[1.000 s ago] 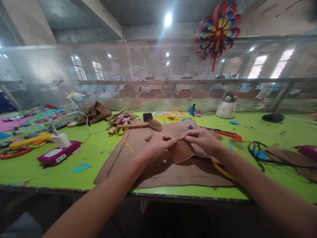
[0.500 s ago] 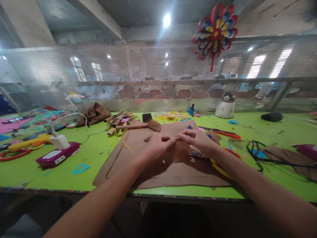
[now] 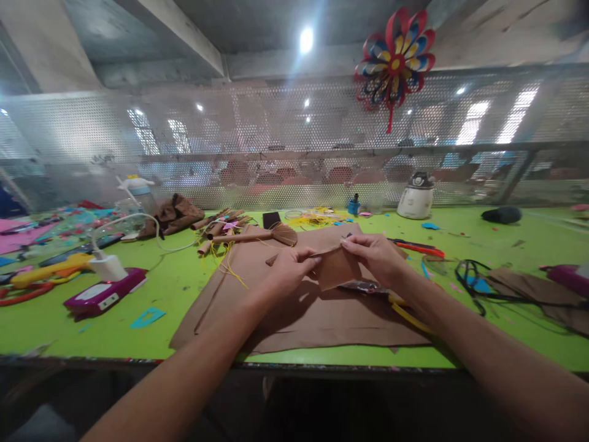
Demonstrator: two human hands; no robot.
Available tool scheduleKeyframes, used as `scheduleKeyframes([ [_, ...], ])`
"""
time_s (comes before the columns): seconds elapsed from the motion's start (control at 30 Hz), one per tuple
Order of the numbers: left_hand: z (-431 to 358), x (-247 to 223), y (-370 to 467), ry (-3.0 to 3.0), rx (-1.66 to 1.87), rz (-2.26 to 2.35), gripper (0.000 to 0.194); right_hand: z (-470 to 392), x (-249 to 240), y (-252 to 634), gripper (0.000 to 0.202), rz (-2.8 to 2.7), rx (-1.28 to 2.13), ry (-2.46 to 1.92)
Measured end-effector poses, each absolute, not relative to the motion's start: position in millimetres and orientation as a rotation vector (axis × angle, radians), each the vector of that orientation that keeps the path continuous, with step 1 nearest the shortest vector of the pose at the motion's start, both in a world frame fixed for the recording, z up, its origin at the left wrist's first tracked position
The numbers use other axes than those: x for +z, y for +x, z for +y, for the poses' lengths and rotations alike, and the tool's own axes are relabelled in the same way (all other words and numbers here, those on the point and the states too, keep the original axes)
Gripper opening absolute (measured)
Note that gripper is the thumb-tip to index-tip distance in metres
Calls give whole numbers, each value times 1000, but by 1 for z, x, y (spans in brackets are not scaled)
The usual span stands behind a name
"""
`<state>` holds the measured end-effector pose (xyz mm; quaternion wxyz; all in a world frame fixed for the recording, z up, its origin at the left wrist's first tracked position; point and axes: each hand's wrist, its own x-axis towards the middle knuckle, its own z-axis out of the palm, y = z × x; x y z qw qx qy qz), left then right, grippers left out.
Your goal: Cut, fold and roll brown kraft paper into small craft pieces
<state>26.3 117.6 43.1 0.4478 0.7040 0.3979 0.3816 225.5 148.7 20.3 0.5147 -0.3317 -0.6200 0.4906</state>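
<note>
Here, L hand (image 3: 292, 270) & R hand (image 3: 381, 258) pinch 1 brown pc. (image 3: 338, 270) at top edge, above lg. brown sheet (image 3: 326, 325) nr bench (image 3: 101, 344) front edge; white bottle (image 3: 415, 201) nr back edge.

Small piece (image 3: 335, 271): matt brown paper; large sheet (image 3: 294, 328): same look, lightly creased. Scissors (image 3: 372, 288) show shiny metal blades and smooth yellow plastic-looking handles; power strip (image 3: 126, 286) is glossy purple plastic. Tabletop (image 3: 177, 276) appears smooth with a low sheen; screen (image 3: 276, 135) is perforated, apparently metal.
</note>
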Motion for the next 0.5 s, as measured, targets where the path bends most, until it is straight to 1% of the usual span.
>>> scheduleKeyframes([
  [0.2,115,50,24,1718,1030,962,21,142,27,223,23,-1401,1246,-769],
  [0.33,111,54,23,1855,1081,1029,22,144,26,223,20,-1371,1257,-726],
  [0.43,111,49,23,1976,1174,1091,22,147,23,224,21,-1389,1256,-732],
  [0.5,114,43,24,1967,1232,1030,23,148,22,224,23,-1382,1259,-754],
])
